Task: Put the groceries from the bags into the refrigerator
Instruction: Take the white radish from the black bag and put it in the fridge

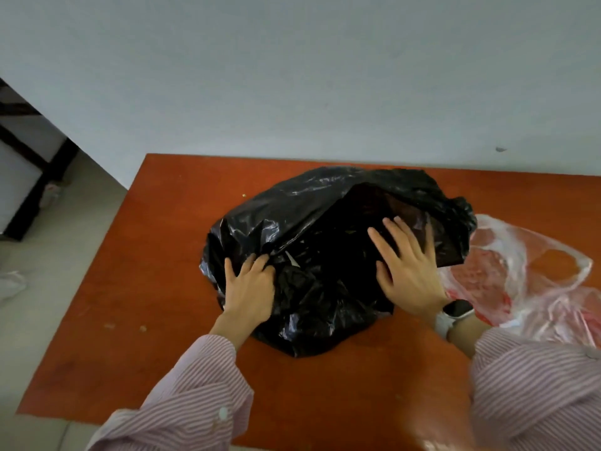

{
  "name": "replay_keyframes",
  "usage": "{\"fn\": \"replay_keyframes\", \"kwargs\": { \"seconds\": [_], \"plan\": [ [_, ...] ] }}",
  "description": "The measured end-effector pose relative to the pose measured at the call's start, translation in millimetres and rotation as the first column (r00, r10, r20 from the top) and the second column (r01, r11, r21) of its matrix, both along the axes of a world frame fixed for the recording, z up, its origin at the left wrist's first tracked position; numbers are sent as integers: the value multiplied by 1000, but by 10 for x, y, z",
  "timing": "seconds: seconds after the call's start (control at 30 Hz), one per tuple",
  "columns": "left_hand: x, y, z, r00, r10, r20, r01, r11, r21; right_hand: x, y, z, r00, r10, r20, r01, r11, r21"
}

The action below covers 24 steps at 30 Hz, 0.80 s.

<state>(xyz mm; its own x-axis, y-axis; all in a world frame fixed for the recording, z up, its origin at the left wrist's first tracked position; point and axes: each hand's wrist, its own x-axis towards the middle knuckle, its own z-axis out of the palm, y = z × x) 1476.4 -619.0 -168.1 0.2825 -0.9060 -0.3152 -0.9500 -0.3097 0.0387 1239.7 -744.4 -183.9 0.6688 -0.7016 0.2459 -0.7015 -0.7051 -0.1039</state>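
A large black plastic bag (312, 222) lies crumpled in the middle of the orange table (146, 288). My left hand (250, 288) grips a fold of the bag's near left side, fingers curled into the plastic. On the bag's upper right part rests my right hand (406, 268), flat with fingers spread, a watch on its wrist. What the bag holds is hidden. To the right lies a clear plastic bag with red print (520, 271), partly behind my right arm.
A pale wall stands directly behind the table's far edge. Off the table's left edge is tiled floor (48, 288), with a dark-framed piece of furniture (29, 177) at the far left. My striped sleeves cover the table's near edge.
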Motion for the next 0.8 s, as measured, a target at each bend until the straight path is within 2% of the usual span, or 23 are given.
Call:
{"fn": "replay_keyframes", "kwargs": {
  "seconds": [0.07,0.13,0.23,0.3,0.33,0.4,0.47,0.53,0.57,0.6,0.67,0.73,0.8],
  "plan": [
    [-11,-10,-47,983,82,-162,-86,996,-18,57,-26,-18,1000,-19,-15,20,998,58],
    [-5,-7,-99,936,87,-341,-121,989,-80,182,48,-73,989,132,61,-138,984,116],
    [116,40,-183,932,-111,-344,86,993,-85,507,227,-29,900,376,219,-407,906,114],
    [240,64,-202,911,-177,-371,159,984,-80,748,234,52,866,447,226,-462,887,17],
    [290,74,-167,911,-160,-379,149,987,-59,864,199,101,872,465,151,-463,885,-46],
    [370,82,-60,934,-75,-348,75,997,-13,1072,44,142,874,476,-99,-486,862,-142],
    [428,67,16,957,8,-289,-5,1000,10,1260,-204,141,819,455,-351,-522,844,-124],
    [491,23,31,928,168,-333,-141,985,104,1430,-441,142,761,395,-515,-496,865,-69],
    [557,4,7,882,269,-386,-216,960,176,1509,-529,154,746,377,-549,-475,879,-42],
    [618,-10,-22,793,375,-480,-298,926,231,1593,-604,152,736,377,-562,-463,886,-11],
    [698,-86,-135,609,532,-588,-505,832,229,1758,-707,92,704,420,-573,-470,880,67],
    [731,-203,-198,609,578,-544,-602,783,158,1926,-767,-10,695,460,-553,-458,876,152],
    [834,-305,-305,682,557,-473,-600,796,72,2114,-797,-63,742,456,-492,-349,889,297]
  ]
}}
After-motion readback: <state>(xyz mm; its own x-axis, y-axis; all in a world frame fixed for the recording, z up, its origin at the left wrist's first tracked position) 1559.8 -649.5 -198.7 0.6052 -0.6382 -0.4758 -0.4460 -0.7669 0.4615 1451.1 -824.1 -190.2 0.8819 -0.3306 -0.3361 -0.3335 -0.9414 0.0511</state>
